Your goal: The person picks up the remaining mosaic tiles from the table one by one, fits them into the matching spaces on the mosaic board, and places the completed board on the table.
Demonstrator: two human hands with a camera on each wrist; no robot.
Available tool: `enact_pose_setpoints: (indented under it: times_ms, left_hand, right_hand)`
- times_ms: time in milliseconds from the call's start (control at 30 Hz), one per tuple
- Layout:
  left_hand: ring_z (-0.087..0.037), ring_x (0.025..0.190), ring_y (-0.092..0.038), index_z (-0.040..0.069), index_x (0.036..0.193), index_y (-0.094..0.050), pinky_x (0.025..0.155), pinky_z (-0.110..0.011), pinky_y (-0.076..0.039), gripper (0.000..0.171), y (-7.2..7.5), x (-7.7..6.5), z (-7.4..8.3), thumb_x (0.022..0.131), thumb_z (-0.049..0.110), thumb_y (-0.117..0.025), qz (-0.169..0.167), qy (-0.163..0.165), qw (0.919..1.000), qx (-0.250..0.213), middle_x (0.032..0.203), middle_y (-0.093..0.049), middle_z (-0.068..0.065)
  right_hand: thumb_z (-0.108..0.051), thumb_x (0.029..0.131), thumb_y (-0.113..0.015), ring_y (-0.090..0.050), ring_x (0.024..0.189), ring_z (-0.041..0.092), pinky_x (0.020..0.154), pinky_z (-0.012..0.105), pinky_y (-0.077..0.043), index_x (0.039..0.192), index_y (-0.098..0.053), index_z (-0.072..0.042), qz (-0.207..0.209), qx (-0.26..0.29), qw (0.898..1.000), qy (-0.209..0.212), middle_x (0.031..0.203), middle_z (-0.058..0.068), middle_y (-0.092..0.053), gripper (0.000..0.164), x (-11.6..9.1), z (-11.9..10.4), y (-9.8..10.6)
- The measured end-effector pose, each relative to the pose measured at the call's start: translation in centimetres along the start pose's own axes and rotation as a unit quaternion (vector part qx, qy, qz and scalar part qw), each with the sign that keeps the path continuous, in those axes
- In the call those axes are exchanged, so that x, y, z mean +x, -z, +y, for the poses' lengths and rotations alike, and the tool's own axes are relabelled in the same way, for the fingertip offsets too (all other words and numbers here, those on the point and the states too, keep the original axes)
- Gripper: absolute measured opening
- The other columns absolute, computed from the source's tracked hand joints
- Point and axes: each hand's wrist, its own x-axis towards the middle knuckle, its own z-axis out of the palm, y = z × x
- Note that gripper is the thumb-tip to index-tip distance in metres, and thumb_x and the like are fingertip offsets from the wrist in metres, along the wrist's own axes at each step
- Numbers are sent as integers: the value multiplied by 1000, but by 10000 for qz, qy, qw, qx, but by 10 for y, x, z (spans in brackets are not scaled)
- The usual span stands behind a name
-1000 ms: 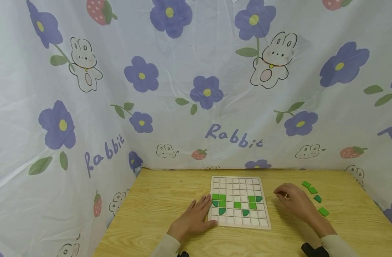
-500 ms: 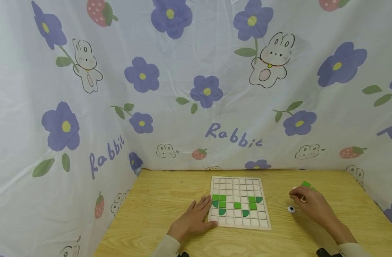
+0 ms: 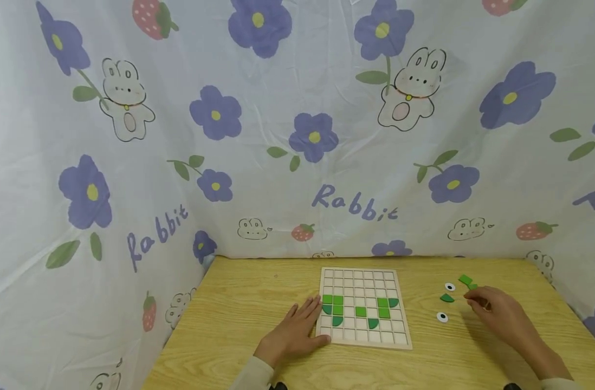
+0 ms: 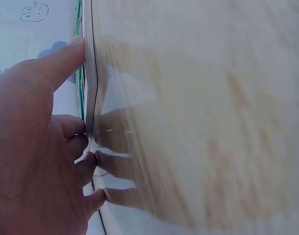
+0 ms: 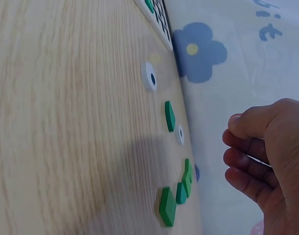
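A pale square-grid puzzle board (image 3: 359, 283) lies on the table, with several light green squares and dark green quarter-circles in its cells. My left hand (image 3: 295, 331) lies flat at the board's left side; fingertips and thumb touch its edge, also in the left wrist view. To the board's right, my right hand (image 3: 502, 319) hovers over loose pieces, fingers loosely curled, thumb near the index finger. Nothing shows between them in the right wrist view. Below it there are a dark green quarter-circle (image 5: 169, 116), a green square (image 5: 167, 207) and other green pieces.
Two white eye discs, one nearer (image 3: 442, 317) and one farther (image 3: 450, 287), lie between the board and my right hand. Light green squares (image 3: 465, 279) lie toward the back right. A rabbit-and-flower print curtain (image 3: 273, 179) stands behind and beside the wooden table.
My right hand has moved right, away from the board, uncovering both eye discs and a dark green quarter-circle. It now hides some of the pieces farther right. My left hand has stayed still.
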Motion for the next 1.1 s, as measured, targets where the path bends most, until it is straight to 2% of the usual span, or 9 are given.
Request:
enact_pose_setpoints:
  times_ms: [100, 233, 367, 467, 633, 733, 867, 1100]
  left_hand:
    - [-24, 168, -12, 14, 173, -17, 135, -57, -15, 92, 2, 1, 0, 106, 67, -50, -33, -2, 10000, 14, 181, -11, -1]
    - [-24, 168, -12, 14, 173, -18, 135, -57, -16, 92, 3, 1, 0, 105, 67, -51, -18, 3, 10000, 38, 181, -12, -1]
    - [-24, 168, -12, 14, 173, -18, 135, -57, -15, 92, 2, 2, 0, 105, 67, -51, 2, -5, 10000, 21, 181, -12, -1]
    - [-24, 168, -12, 14, 173, -18, 135, -57, -15, 92, 2, 2, 0, 106, 67, -51, 3, -10, 10000, 22, 181, -12, -1]
    - [-26, 168, -13, 13, 173, -18, 135, -58, -16, 91, 3, 1, 0, 106, 66, -51, 16, -50, 10000, 32, 181, -12, -2]
    - [-27, 168, -13, 12, 173, -18, 134, -59, -16, 91, 4, 0, 1, 106, 66, -51, 25, -76, 10000, 14, 181, -12, -3]
    - [-27, 168, -13, 12, 173, -18, 134, -59, -16, 91, 4, 0, 3, 106, 66, -51, 35, -85, 10000, 7, 181, -12, -3]
    - [-24, 168, -13, 14, 173, -18, 134, -58, -17, 92, -1, 1, 1, 105, 68, -50, 72, -32, 9999, 152, 181, -12, -2]
  right_hand:
    - [-5, 95, -77, -60, 74, 3, 60, 24, -52, 106, -79, -3, -227, 74, 9995, -217, 99, 5, -76, 11, -3, 9, 5]
    - [-6, 96, -76, -59, 73, -1, 60, 23, -52, 108, -78, -2, -364, 59, 9988, -307, 98, 4, -75, 13, -7, 19, 10]
    - [-7, 96, -77, -62, 76, 3, 62, 23, -54, 110, -77, 1, -447, 66, 9980, -442, 99, 6, -75, 16, -9, 27, 14]
    - [-10, 98, -76, -65, 77, 10, 62, 25, -55, 113, -75, 4, -658, 171, 9957, -625, 101, 10, -74, 21, -12, 33, 14]
    - [-21, 102, -73, -71, 85, 26, 69, 42, -61, 119, -72, 7, -1067, 270, 9898, -908, 108, 20, -73, 32, -16, 42, 13]
    - [-29, 100, -77, -71, 90, 32, 72, 51, -61, 121, -71, 8, -1207, 160, 9884, -908, 112, 24, -71, 43, -19, 48, 11]
    - [-31, 92, -85, -70, 87, 28, 71, 48, -60, 119, -71, 9, -1201, 39, 9896, -787, 105, 17, -72, 50, -23, 52, 5]
    - [-17, 87, -87, -69, 81, 21, 71, 46, -60, 115, -72, 9, -1156, 29, 9903, -767, 95, 8, -75, 41, -22, 54, -2]
